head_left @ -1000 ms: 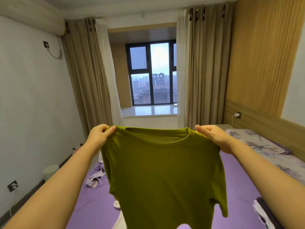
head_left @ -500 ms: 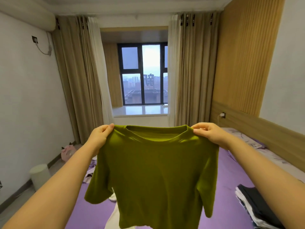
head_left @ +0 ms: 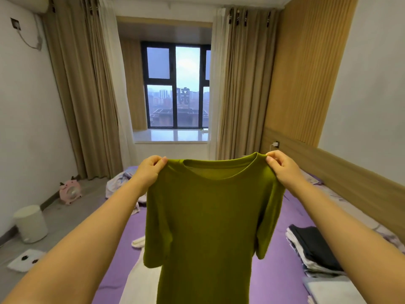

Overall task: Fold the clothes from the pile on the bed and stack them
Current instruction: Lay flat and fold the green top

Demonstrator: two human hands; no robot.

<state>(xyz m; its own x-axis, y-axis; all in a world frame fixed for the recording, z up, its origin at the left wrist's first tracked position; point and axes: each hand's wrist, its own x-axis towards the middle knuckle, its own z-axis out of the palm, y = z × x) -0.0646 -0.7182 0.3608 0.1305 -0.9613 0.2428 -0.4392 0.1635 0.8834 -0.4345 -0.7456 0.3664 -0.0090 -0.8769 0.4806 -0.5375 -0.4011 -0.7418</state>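
Note:
An olive-green T-shirt (head_left: 210,222) hangs in the air in front of me, spread flat with both short sleeves drooping. My left hand (head_left: 149,171) pinches its left shoulder and my right hand (head_left: 282,168) pinches its right shoulder, both beside the neckline. Below it lies the purple bed (head_left: 282,270). A stack of folded clothes (head_left: 315,251), dark on top, sits on the bed at the right. Unfolded light garments (head_left: 122,183) lie at the bed's far left, and a white piece (head_left: 140,279) shows under the shirt.
A folded pale item (head_left: 331,291) lies at the lower right. On the floor at left stand a white bin (head_left: 30,223) and a pink fan (head_left: 70,190). A wooden headboard (head_left: 341,183) runs along the right; window and curtains lie ahead.
The view has tilted down and shifted, showing more bed and floor. The shirt stays held by both shoulders and now hangs straighter, with both sleeves hanging down.

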